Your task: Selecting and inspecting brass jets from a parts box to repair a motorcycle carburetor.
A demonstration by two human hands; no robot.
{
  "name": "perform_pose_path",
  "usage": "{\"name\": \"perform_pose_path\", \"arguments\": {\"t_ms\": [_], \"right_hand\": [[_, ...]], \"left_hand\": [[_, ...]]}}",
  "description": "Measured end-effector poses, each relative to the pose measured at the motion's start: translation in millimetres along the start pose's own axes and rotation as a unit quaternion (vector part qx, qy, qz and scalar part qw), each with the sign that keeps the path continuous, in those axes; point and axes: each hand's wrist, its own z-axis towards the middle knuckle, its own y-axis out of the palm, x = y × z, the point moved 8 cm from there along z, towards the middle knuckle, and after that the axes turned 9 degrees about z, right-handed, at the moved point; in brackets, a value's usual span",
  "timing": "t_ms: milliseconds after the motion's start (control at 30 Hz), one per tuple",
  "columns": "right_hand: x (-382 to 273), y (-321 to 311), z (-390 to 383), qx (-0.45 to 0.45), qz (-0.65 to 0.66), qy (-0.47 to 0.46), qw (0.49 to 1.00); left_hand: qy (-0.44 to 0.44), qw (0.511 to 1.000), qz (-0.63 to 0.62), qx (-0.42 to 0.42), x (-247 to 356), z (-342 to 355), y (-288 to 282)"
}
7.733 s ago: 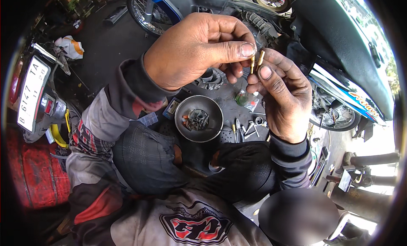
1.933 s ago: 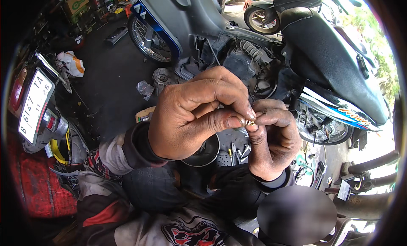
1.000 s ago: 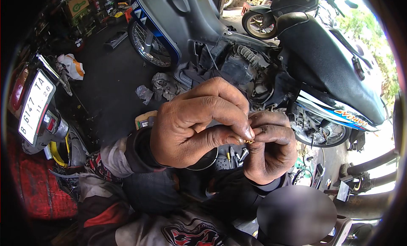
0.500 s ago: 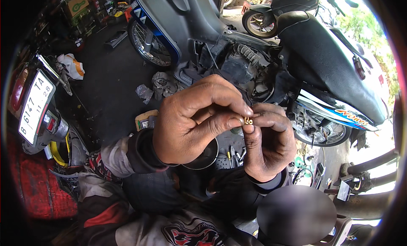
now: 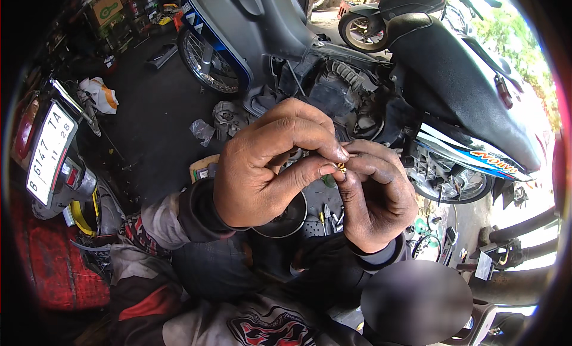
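Note:
A tiny brass-coloured metal piece [image 5: 341,166] is pinched where my fingertips meet, in front of the opened scooter. My left hand [image 5: 256,167] grips it between thumb and index finger, from the left side. On the other side, the thumb and curled fingers of my right hand [image 5: 381,197] close on the same piece. Most of it is covered by the fingertips, so its exact kind cannot be made out. Just below the fingertips, a small patch of green shows.
The scooter [image 5: 453,78] stands ahead and to the right, its engine area [image 5: 339,90] exposed. Below my hands are a dark round bowl [image 5: 286,224] and several hand tools [image 5: 326,219]. A crumpled grey rag [image 5: 228,120] lies on the floor; a red surface [image 5: 65,262] is at left.
My fingertips have shifted slightly left and closed further over the brass-coloured piece, so less of it shows. The green patch beneath them has come into sight.

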Motion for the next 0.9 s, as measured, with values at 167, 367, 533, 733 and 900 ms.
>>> {"name": "perform_pose_path", "arguments": {"t_ms": [167, 367, 533, 733, 900], "right_hand": [[0.4, 0.5, 0.6, -0.003, -0.004, -0.003, 1.0], [5.7, -0.9, -0.2, 0.008, 0.02, 0.018, 1.0], [5.6, -0.5, 0.6, 0.009, 0.017, 0.006, 1.0], [5.7, -1.7, -0.2, 0.002, 0.01, 0.02, 1.0], [6.3, -2.6, 0.4, -0.003, -0.001, 0.009, 1.0]], "left_hand": [[-0.02, 0.999, -0.028, 0.008, -3.3, -1.6, 1.5], [-0.032, 0.999, -0.028, 0.004, -4.6, -2.6, 1.1], [-0.025, 0.999, -0.024, 0.001, -3.5, -2.0, 1.2], [-0.036, 0.999, -0.029, -0.003, -4.4, -2.8, 1.8], [-0.025, 1.0, -0.016, -0.005, -4.4, -2.5, 1.7]]}}
